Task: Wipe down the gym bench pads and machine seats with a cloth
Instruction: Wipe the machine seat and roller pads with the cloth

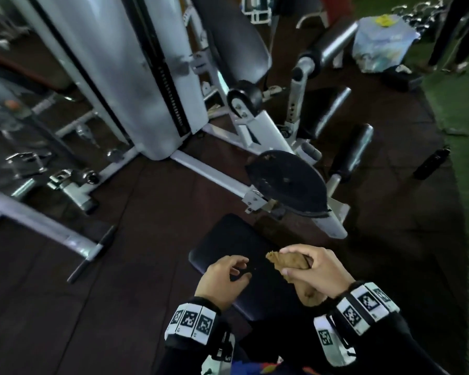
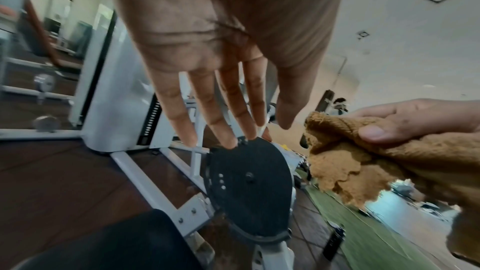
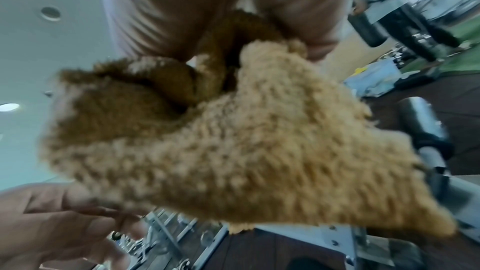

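A brown terry cloth (image 1: 289, 262) (image 2: 363, 157) (image 3: 233, 141) is bunched in my right hand (image 1: 310, 269), which grips it above a black rectangular seat pad (image 1: 228, 247). My left hand (image 1: 226, 277) (image 2: 228, 81) hovers just left of the cloth over the same pad, empty, with its fingers (image 2: 179, 110) loose and spread. Beyond the pad a black rounded machine plate (image 1: 287, 182) (image 2: 249, 182) sits on a white frame. A black back pad (image 1: 233, 39) stands upright further back.
A white weight-stack column (image 1: 157, 85) rises at the left. Black foam rollers (image 1: 352, 150) stick out at the right, and a dark bottle (image 1: 431, 163) lies on the floor. A pale bag (image 1: 382, 44) sits at the back. Green turf (image 1: 466, 131) borders the dark mat.
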{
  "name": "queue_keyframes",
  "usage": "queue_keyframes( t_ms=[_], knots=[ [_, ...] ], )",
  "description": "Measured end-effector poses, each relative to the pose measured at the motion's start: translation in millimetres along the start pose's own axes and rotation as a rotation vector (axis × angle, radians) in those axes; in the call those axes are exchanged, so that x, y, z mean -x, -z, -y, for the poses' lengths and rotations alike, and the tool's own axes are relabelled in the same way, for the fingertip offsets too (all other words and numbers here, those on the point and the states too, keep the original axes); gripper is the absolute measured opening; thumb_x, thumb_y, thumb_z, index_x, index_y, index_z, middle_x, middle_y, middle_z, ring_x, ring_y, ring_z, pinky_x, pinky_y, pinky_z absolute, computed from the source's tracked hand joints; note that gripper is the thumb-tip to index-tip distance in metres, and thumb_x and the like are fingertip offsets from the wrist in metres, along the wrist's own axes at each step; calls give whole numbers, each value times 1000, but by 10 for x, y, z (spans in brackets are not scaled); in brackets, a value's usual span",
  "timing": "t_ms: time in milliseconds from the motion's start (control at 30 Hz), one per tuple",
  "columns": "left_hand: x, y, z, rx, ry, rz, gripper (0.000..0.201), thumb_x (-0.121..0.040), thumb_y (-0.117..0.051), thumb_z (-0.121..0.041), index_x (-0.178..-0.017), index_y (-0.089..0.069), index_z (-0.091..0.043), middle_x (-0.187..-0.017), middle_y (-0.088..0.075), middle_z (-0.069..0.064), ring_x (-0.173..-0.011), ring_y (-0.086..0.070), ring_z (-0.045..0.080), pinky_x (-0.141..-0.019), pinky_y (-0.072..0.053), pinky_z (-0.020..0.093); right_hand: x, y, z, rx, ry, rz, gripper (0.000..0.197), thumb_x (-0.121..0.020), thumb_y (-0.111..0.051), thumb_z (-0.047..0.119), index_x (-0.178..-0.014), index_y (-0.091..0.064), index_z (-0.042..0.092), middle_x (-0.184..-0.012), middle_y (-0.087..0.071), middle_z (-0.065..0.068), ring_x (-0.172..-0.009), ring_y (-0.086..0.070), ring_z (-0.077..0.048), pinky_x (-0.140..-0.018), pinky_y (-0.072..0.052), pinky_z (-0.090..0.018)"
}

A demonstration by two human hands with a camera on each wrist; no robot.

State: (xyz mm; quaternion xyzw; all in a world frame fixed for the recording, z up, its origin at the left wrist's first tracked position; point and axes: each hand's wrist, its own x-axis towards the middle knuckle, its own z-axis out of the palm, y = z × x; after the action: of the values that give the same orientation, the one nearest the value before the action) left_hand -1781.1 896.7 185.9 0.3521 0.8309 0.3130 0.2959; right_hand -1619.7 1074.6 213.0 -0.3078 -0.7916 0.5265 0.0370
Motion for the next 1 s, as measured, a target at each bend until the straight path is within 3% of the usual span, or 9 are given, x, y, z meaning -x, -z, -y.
queue_keyframes(
  t_ms=[233, 367, 633, 833, 1000],
  knots=[
    [275, 783, 629, 23, 134, -150, 30, -82, -70, -27, -111, -65, -30, -99, -64, -16, -89, -62, 2, -84, -50, 23, -551, -844, 577, 119, 95, 187, 34, -68, -80, 28, -96, -68, 41, -92, -69, 21, -90, -61, 8, -87, -48, -17],
    [475, 1381, 1134, 12, 204, -194, 30, -83, -69, -29, -113, -64, -31, -104, -64, -11, -94, -62, 6, -87, -51, 31, -823, -1523, 994, 171, 141, 259, 35, -69, -80, 24, -96, -66, 42, -96, -68, 19, -93, -61, 7, -88, -48, -16],
    [823, 2426, 2046, -41, 295, -306, 31, -83, -66, -38, -114, -61, -36, -106, -60, -15, -98, -59, 8, -87, -49, 31, -1279, -2770, 1795, 248, 255, 362, 33, -69, -78, 27, -96, -66, 42, -94, -68, 20, -92, -60, 10, -86, -45, -11],
    [690, 2852, 2331, 7, 291, -327, 30, -83, -67, -34, -112, -62, -34, -104, -61, -15, -98, -59, 8, -88, -49, 32, -1608, -3096, 2058, 223, 247, 343, 34, -66, -79, 28, -94, -66, 43, -93, -69, 20, -92, -61, 7, -88, -48, -17],
    [203, 3126, 2456, 43, 265, -306, 28, -82, -69, -31, -109, -64, -35, -98, -61, -17, -90, -59, 1, -85, -50, 29, -2053, -3126, 2164, 200, 203, 310, 35, -66, -80, 25, -95, -68, 41, -90, -69, 23, -89, -62, 8, -84, -48, -13]
  ],
)
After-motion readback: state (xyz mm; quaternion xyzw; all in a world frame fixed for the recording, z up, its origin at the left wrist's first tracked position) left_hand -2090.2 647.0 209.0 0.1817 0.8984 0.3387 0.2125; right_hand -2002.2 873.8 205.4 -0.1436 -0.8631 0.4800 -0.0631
